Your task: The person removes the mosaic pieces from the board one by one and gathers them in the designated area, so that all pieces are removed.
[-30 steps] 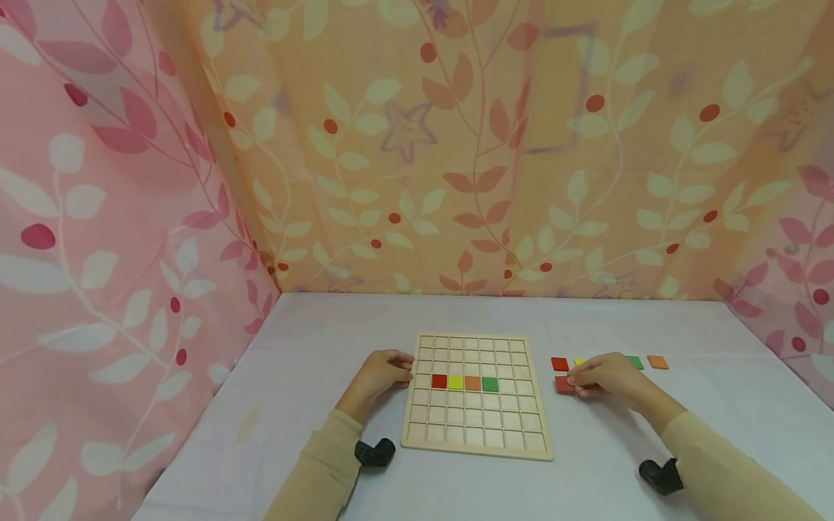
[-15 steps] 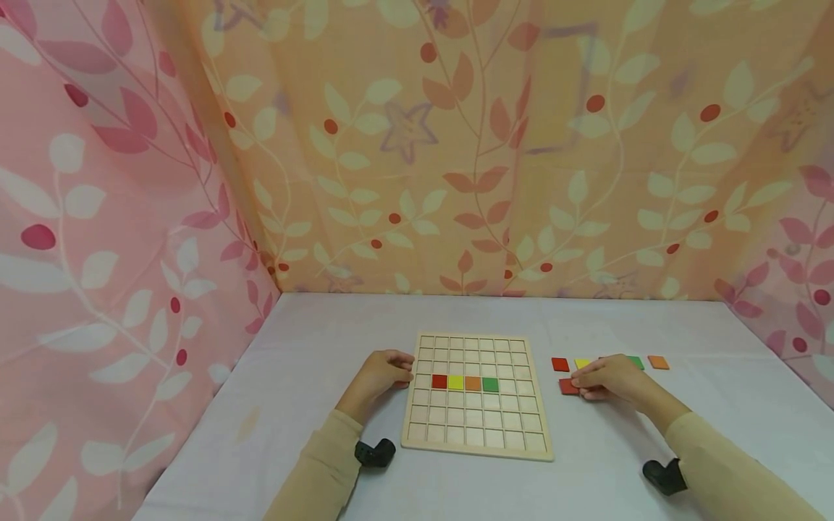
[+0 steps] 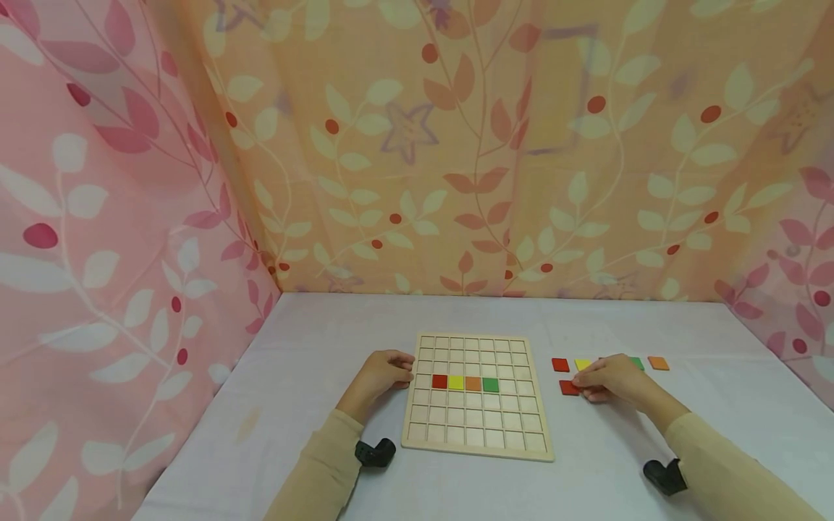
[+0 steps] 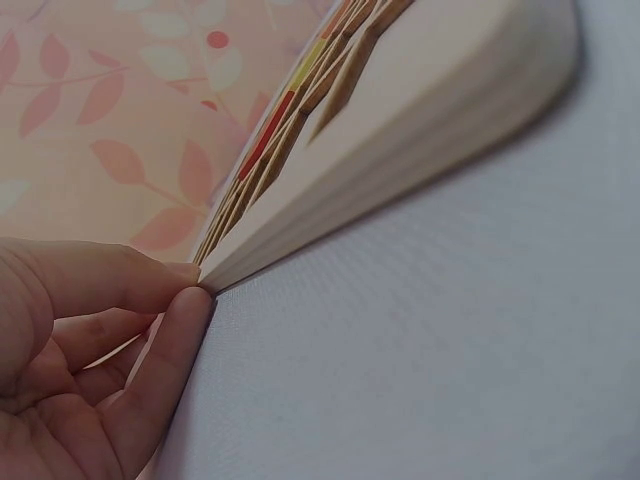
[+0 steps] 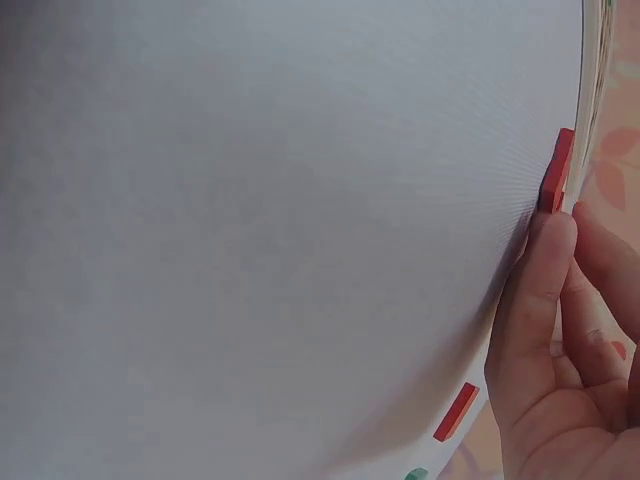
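A square wooden grid board (image 3: 476, 443) lies flat on the table. One row of it holds a red tile (image 3: 439, 381), a yellow tile (image 3: 456, 382), an orange tile (image 3: 473, 383) and a green tile (image 3: 490, 385). My left hand (image 3: 380, 376) pinches the board's left edge between thumb and finger, seen close up in the left wrist view. To the right of the board, my right hand (image 3: 611, 378) holds a loose red tile (image 3: 569, 388) by its right side, close over the table. The fingers hide part of that tile.
Behind my right hand runs a row of loose tiles: a red one (image 3: 560, 365), a yellow one (image 3: 582, 365), a green one (image 3: 635, 362) and an orange one (image 3: 658, 362). The hand partly covers the row's middle. A patterned curtain (image 3: 404, 181) hangs behind the table.
Between the oldest frame and the middle one, my right hand shifted slightly right and toward me with the red tile. Since then it is nearly still. The left hand and board stay put.
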Demonstrator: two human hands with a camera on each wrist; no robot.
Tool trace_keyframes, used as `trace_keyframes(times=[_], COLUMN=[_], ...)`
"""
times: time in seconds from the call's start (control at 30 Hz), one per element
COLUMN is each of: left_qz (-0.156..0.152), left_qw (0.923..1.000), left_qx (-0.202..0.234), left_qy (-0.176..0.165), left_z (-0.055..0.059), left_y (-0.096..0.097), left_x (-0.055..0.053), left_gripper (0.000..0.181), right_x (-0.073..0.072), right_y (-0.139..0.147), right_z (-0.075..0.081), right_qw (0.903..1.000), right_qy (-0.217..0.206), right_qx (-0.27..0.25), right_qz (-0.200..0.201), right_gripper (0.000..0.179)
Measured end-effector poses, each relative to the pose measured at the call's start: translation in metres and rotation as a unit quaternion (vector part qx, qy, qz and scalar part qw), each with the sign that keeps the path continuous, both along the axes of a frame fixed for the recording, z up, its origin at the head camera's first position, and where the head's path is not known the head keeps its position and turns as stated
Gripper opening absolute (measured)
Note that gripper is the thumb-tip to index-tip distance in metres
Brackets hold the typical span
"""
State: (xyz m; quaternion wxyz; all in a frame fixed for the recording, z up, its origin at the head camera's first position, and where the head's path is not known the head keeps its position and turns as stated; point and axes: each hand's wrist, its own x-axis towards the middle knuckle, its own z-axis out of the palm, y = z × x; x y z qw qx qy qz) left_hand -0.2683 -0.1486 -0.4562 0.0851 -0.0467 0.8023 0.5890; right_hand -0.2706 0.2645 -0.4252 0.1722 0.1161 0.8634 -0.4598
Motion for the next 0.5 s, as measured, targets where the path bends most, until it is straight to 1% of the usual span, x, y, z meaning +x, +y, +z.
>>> trace_keyframes(times=[0.1, 0.23, 0.3, 0.4, 0.5], left_qz=[-0.007, -0.008, -0.002, 0.005, 0.007], left_qw=[1.0, 0.9999, 1.0, 1.0, 1.0], left_qx=[0.002, 0.006, 0.009, 0.008, 0.005], left_qy=[0.005, 0.006, 0.0, -0.003, -0.001], left_z=[0.002, 0.001, 0.0, -0.001, -0.002], left_y=[0.0, -0.001, 0.0, 0.0, 0.001], left_x=[0.001, 0.0, -0.001, -0.003, -0.003], left_gripper=[0.028, 0.028, 0.03, 0.032, 0.032], right_x=[0.001, 0.004, 0.006, 0.008, 0.009], right_y=[0.0, -0.004, -0.01, -0.023, -0.037], right_z=[0.004, 0.012, 0.015, 0.017, 0.017], right_qw=[0.9999, 0.9993, 0.9986, 0.9969, 0.9966], right_qy=[0.007, 0.033, 0.046, 0.062, 0.063], right_qx=[0.007, -0.01, -0.016, -0.024, -0.026], right_qz=[0.004, 0.012, 0.019, 0.043, 0.047], right_gripper=[0.024, 0.027, 0.027, 0.027, 0.026])
